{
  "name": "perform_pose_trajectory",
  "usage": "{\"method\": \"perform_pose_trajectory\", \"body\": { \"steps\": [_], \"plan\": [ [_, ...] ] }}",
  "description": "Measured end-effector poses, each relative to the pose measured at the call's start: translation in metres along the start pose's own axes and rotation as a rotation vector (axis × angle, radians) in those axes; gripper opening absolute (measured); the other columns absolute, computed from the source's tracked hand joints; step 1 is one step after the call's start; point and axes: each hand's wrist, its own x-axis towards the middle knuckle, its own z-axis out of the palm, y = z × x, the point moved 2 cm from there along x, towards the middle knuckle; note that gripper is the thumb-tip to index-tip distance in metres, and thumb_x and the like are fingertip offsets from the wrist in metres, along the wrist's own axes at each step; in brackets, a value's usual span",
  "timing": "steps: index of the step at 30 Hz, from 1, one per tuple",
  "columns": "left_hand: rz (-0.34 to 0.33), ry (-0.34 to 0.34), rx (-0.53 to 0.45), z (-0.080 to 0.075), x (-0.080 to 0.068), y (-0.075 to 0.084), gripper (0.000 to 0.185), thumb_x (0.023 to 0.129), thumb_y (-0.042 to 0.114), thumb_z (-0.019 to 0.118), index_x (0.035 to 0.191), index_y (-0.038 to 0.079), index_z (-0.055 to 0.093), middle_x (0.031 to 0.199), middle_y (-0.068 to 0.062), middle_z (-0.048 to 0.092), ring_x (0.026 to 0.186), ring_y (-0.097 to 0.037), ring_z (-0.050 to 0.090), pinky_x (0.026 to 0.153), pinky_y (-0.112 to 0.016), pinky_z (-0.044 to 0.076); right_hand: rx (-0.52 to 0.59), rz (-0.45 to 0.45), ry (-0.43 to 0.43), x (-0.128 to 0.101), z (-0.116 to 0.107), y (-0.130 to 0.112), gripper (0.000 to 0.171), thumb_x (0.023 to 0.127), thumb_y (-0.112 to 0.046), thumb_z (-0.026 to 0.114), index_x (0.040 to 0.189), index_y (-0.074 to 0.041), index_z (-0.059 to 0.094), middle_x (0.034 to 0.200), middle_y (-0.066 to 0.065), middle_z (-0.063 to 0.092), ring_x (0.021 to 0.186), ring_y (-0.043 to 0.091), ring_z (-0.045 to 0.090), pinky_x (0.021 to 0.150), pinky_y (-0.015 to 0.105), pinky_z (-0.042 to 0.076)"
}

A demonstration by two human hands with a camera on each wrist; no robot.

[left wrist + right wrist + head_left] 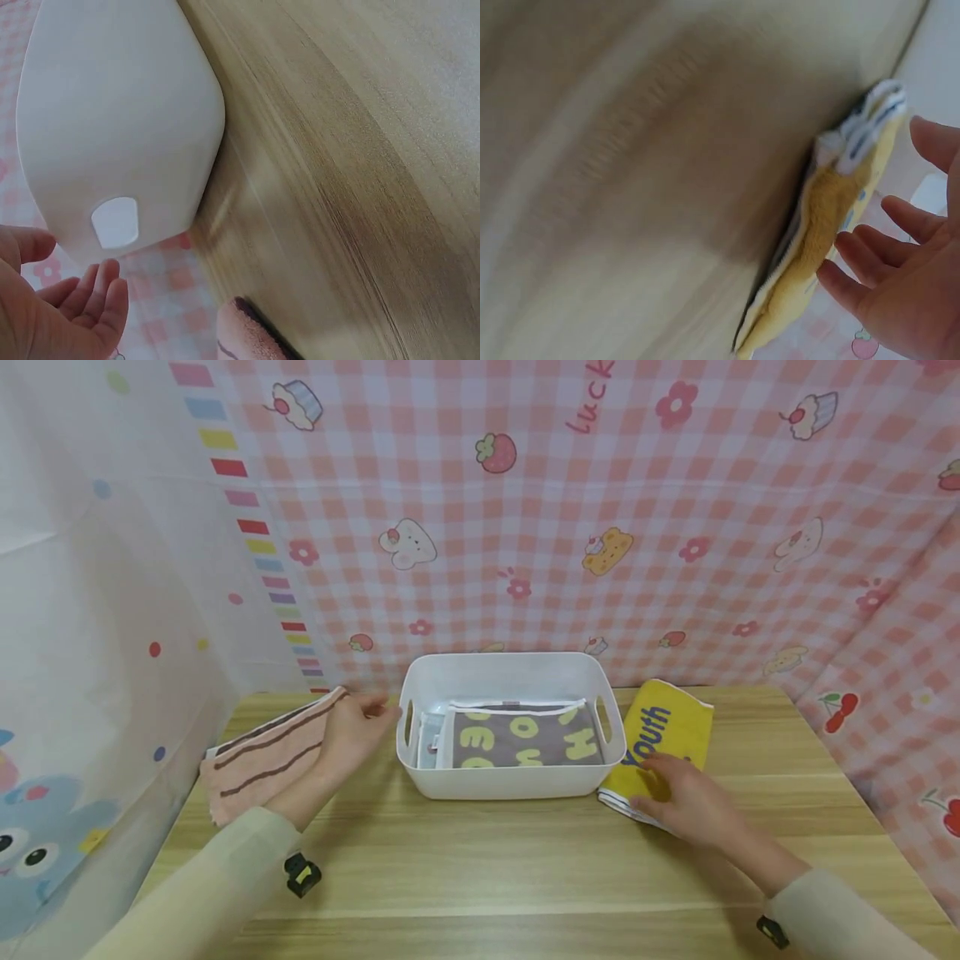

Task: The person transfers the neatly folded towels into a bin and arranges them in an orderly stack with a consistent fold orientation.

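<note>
— Colours logged, left side?
— Folded towel [258, 758]: salmon pink, crossed by dark brown stripes. Basket [510, 677]: plain white.
— Inside it?
— Cloth [525, 735]: brown-grey, pale yellow letters, white edging.
— Right side?
— Folded towel [663, 735]: bright yellow, "Youth" printed in blue, white trim.
— Surface [480, 868]?
— Light wood grain. Backdrop [600, 510]: pink-and-white gingham, dotted with flowers, strawberries, cupcakes.

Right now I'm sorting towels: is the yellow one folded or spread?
Folded: the yellow towel lies as a compact rectangle, and the right wrist view shows stacked layers at its edge.

white bin [510, 781] blocks mid-table (bare wood in front).
</note>
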Motion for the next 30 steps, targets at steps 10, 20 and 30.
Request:
{"method": "perform_pose_trajectory", "body": {
  "steps": [10, 20, 30],
  "plan": [
    [-0.019, -0.041, -0.056, 0.004, 0.001, -0.002, 0.026, 0.100, 0.016, 0.069, 0.115, -0.004, 0.078, 0.106, -0.018, 0.078, 0.091, -0.021, 0.070, 0.075, -0.023, 0.054, -0.181, -0.170, 0.048, -0.015, 0.011, -0.004, 0.052, 0.084, -0.024, 0.088, 0.123, 0.005, 0.071, 0.131, 0.028, 0.064, 0.121, 0.048, 0.060, 0.102, 0.064, 0.048],
    [-0.015, -0.030, -0.046, 0.005, 0.001, 0.002, 0.023, 0.098, 0.011, 0.069, 0.110, -0.006, 0.079, 0.104, -0.020, 0.078, 0.094, -0.026, 0.071, 0.074, -0.023, 0.053, -0.233, -0.212, 0.052, -0.024, 0.007, -0.002, 0.040, 0.083, -0.013, 0.087, 0.117, 0.003, 0.074, 0.122, 0.023, 0.069, 0.112, 0.041, 0.065, 0.095, 0.058, 0.055],
    [-0.023, -0.041, -0.070, 0.007, 0.002, 0.002, 0.024, 0.098, 0.012, 0.069, 0.111, -0.006, 0.078, 0.102, -0.019, 0.078, 0.083, -0.016, 0.069, 0.067, -0.018, 0.051, -0.219, -0.245, 0.074, -0.041, 0.001, 0.009, 0.036, 0.077, -0.005, 0.086, 0.111, 0.001, 0.075, 0.118, 0.020, 0.069, 0.108, 0.040, 0.067, 0.092, 0.057, 0.056]
  ]
}}
